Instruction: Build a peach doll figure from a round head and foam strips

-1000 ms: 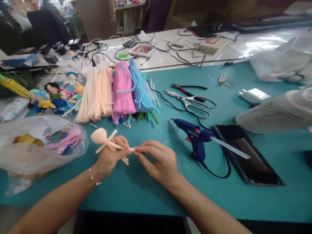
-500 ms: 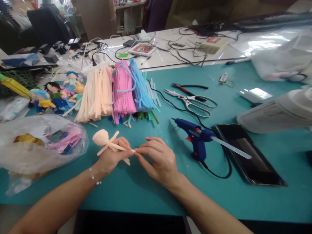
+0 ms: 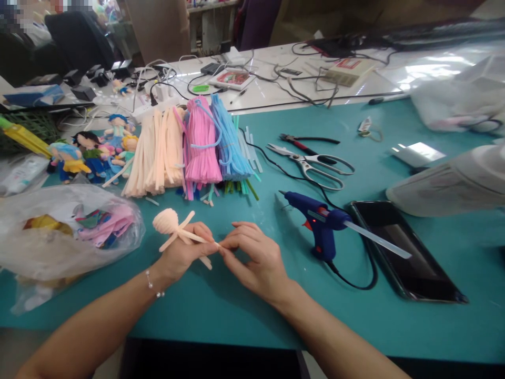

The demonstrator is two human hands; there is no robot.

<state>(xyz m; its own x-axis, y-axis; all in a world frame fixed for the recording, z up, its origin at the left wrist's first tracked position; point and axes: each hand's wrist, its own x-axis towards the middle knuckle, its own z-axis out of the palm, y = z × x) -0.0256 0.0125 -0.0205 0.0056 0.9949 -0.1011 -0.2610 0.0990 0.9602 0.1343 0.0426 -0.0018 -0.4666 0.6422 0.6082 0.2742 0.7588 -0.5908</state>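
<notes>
A peach pipe-cleaner doll (image 3: 165,221) with a round wound head and thin stick limbs lies across my left hand (image 3: 186,246). That hand is closed, its thumb and fingers pinching one leg near the tip. My right hand (image 3: 252,258) meets it there, thumb and forefinger pinching the very end of the same leg. The doll's other leg pokes out below my left hand. Behind the hands stand bundles of peach pipe cleaners (image 3: 155,152), pink pipe cleaners (image 3: 202,147) and blue pipe cleaners (image 3: 231,142).
Right of my hands rests a blue glue gun (image 3: 321,221) with a glue stick in it, beside a phone (image 3: 406,252). Scissors (image 3: 311,163) and pliers (image 3: 307,145) lie behind. At left are a plastic bag (image 3: 71,231) of scraps and several finished dolls (image 3: 92,152).
The whole view has shifted very slightly. Both hands keep their pinch on the doll's leg, and no object has visibly changed place on the mat.
</notes>
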